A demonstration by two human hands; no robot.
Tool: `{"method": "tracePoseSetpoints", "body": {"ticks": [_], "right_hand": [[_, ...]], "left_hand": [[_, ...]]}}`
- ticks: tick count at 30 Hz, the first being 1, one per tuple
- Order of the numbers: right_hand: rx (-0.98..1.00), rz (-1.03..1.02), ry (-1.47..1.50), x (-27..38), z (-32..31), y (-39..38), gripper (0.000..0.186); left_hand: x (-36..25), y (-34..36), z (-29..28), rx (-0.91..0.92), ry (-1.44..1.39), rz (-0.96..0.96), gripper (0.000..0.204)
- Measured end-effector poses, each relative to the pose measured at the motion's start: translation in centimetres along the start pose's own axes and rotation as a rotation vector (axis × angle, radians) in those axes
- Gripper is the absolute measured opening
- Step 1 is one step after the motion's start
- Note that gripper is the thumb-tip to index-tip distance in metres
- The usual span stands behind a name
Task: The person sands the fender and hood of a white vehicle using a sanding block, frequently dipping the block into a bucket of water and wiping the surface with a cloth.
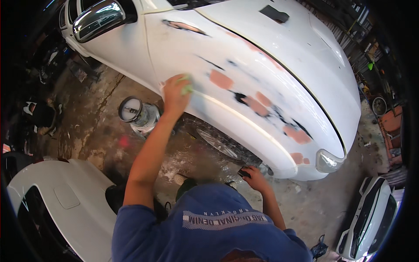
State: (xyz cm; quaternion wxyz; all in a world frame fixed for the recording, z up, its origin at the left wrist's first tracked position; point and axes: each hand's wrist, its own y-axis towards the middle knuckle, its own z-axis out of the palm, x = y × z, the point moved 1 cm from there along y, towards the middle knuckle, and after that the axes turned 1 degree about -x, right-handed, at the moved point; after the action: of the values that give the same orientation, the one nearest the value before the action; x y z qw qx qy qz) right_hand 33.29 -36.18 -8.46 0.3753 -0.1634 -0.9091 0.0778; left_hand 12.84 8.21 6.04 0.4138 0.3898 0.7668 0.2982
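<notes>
Item: white car fender [244, 83], front corner of a car standing on a wet, stained concrete floor [100, 131]; surface dull and mottled, with pinkish filler patches [221, 79] and dark bare spots scattered from above the wheel arch toward the headlight [328, 160]. Left hand [175, 94]: closed over a small green pad [187, 88], pressed flat on the fender just above the crease line, near the rear edge of the worked area. Right hand [255, 177]: low, beside the tyre [220, 144] under the bumper corner, fingers curled on a small dark object; what it is cannot be told. Nearby: open paint can [139, 114] on the floor, just left of the wheel, its lid leaning against it; side mirror [98, 18] upper left; a loose white body panel [65, 205] lying lower left; a detached lamp part [369, 214] lower right. Handling note, as judgement: the rubbing will likely go best with the pad kept flat and the pressure even, strokes overlapping and following the panel's curve, light over the crease so it is not cut through. Edges of each filler patch probably want feathering into the paint, with no ridge left. The can stands close to the elbow's path and could be knocked.
</notes>
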Motion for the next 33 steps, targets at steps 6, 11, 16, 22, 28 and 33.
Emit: {"method": "tracePoseSetpoints", "body": {"ticks": [6, 11, 16, 22, 28, 33], "right_hand": [[0.255, 0.262, -0.031, -8.0, 13.6, 6.9, 0.037], [0.568, 0.617, -0.178, -12.2, 21.0, 3.8, 0.048], [0.555, 0.284, -0.318, -9.0, 26.3, 15.1, 0.06], [0.515, 0.109, -0.141, 7.4, 31.0, 40.5, 0.05], [0.432, -0.26, 0.065, 31.8, 37.2, 59.6, 0.054], [0.435, -0.291, 0.125, 43.3, 41.3, 68.2, 0.053]], "left_hand": [[21.3, -23.4, -15.7, -0.015, -0.281, -1.068, 0.026], [27.3, -43.7, -20.7, 0.126, -0.194, -1.433, 0.028], [26.9, -48.7, -28.0, -0.286, -0.691, -1.96, 0.035], [28.7, -48.8, -29.4, -0.541, -1.081, -2.026, 0.055], [34.8, -39.0, -25.9, -0.661, -1.329, -1.909, 0.05], [42.3, -30.7, -20.1, -0.6, -1.107, -1.662, 0.06]]}}
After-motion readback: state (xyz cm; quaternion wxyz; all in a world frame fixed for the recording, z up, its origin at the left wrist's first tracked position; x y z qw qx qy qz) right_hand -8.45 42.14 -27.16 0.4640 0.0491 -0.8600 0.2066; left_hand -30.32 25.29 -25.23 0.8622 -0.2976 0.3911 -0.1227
